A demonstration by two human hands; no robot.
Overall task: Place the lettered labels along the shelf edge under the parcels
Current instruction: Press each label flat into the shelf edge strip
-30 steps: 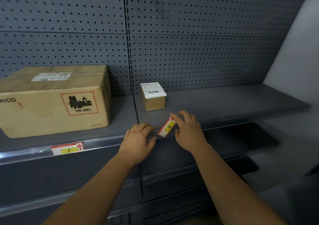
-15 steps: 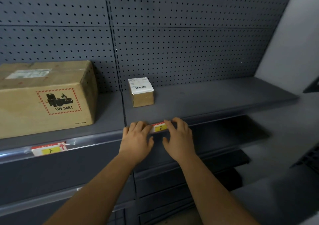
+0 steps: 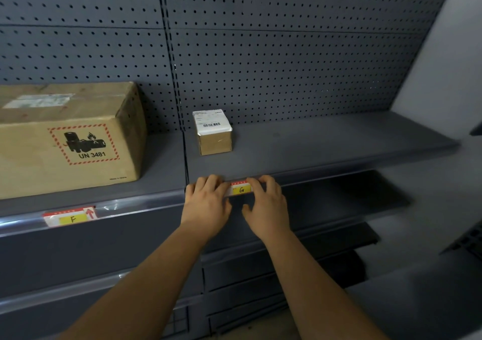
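Label G (image 3: 241, 189) on shelf front edge (image 3: 339, 171) below small box (image 3: 214, 134); left hand (image 3: 206, 204) and right hand (image 3: 266, 206) press its ends, fingers flat. Label F (image 3: 71, 218) under UN 3481 box (image 3: 70, 141).

Left hand (image 3: 206, 205) & right hand (image 3: 267, 209) are covering both ends of the G label (image 3: 241, 190), w/ only its middle showing. The big cardboard box (image 3: 70, 141) is running off the view's left edge, & print on the small parcel (image 3: 212, 130) sticker is showing too small to read.
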